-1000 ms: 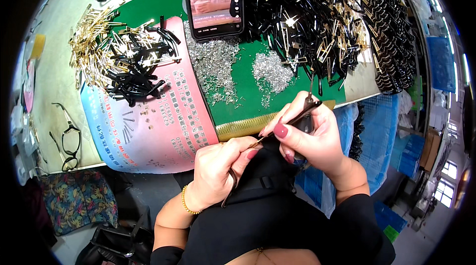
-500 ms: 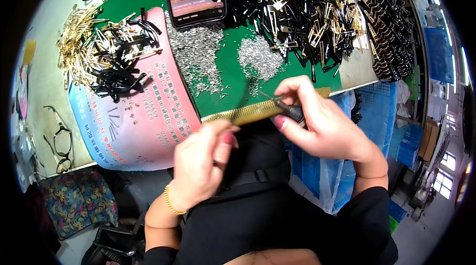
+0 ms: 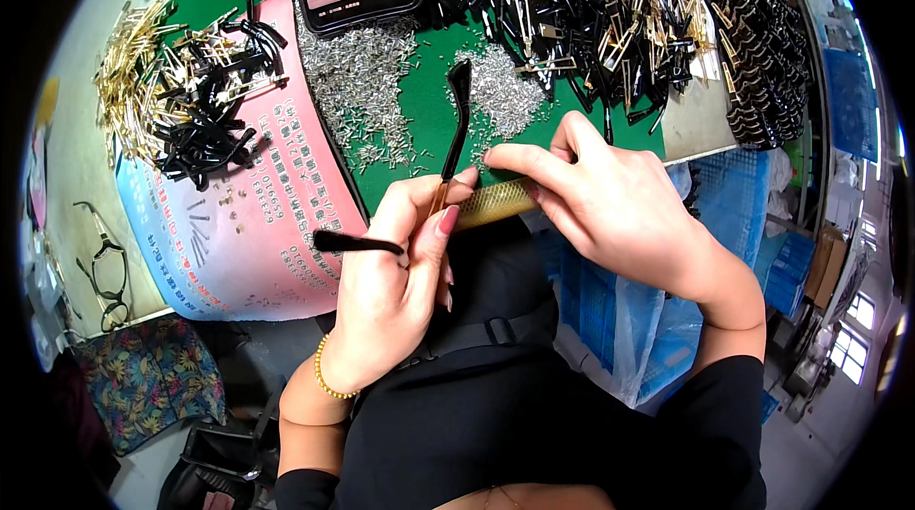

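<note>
My left hand is closed around a slim eyeglass temple with a black tip and a gold-brown stem, pointing up and away. A second black temple tip sticks out leftward from the same hand; whether the two are joined is hidden by the fingers. My right hand is curled above the table edge, its index fingertip at the near edge of a small heap of tiny silver metal pieces. What lies inside its curled fingers cannot be seen. Below both hands runs a yellow textured strip.
A larger heap of silver pieces lies beside a phone. Black and gold temples cover part of a pink-blue printed sheet; many more fill the far right. Spectacle frames sit at the left edge.
My left hand has turned, bringing the black-tipped temples into clear view. My right hand has moved left to the small silver heap; the screwdriver seen in it earlier is out of sight.
</note>
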`<state>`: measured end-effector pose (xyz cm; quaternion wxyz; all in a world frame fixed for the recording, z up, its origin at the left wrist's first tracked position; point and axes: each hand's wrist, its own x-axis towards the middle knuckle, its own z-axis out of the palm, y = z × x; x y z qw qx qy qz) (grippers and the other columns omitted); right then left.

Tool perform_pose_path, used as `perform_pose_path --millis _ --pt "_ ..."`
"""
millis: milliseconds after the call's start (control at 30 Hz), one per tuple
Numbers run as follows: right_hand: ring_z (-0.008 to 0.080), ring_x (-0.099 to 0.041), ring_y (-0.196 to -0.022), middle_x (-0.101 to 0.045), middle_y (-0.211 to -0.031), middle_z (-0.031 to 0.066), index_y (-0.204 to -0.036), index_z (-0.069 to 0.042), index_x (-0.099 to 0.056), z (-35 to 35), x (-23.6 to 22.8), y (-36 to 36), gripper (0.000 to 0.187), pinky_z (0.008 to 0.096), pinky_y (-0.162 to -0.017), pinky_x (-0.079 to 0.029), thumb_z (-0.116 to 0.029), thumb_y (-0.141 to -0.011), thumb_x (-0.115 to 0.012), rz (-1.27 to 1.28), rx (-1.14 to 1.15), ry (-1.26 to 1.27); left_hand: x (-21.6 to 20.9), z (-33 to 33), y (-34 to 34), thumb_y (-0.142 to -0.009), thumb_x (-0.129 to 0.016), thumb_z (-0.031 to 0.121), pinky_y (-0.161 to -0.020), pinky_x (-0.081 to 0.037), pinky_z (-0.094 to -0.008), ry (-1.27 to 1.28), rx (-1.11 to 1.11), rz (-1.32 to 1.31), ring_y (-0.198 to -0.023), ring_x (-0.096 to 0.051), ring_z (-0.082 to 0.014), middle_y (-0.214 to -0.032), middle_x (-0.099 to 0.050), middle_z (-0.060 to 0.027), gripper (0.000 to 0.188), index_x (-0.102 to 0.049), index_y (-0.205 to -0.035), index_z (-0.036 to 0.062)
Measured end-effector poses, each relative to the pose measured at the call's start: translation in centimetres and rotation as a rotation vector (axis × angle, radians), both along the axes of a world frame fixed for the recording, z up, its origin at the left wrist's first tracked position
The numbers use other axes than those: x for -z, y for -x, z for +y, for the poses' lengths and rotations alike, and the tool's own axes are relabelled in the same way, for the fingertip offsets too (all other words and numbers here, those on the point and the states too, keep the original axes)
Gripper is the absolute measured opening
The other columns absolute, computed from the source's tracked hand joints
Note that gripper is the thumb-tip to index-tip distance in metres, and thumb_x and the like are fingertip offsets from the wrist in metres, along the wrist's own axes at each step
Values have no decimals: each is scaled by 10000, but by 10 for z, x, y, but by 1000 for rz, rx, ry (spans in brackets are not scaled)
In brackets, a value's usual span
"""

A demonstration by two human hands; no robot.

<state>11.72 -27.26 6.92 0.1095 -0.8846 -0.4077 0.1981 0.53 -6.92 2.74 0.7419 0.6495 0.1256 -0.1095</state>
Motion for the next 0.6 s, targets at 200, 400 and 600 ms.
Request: perform_pose_path --millis 200,400,600 --pt "284 -677 -673 -558 -906 145 -1368 -209 -576 3 -2 -4 452 382 -537 -528 -116 -927 -608 15 -41 1 -1 9 13 -1072 -484 61 -488 -481 -186 -22 -182 -65 -657 -622 -67 -1203 -701 -159 178 -544 -1205 -40" --pt "318 -698 -698 -586 -966 188 -1398 -210 -529 15 -7 -8 466 412 -556 -544 -112 -944 -571 84 -76 113 -2 22 7 -1083 -504 136 -503 -462 -182 -109 -175 25 -646 -617 -46 -974 -745 -80 247 -602 -1259 -7" --pt "179 -662 -606 -615 -957 116 -1485 -104 -313 46 -34 -11 466 319 -537 -564 -212 -1048 -429 1207 365 -140 6 23 7 -1062 -535 89 -516 -479 -199 -143 -187 -29 -600 -615 -61 -911 -745 -78 217 -635 -1219 -23"
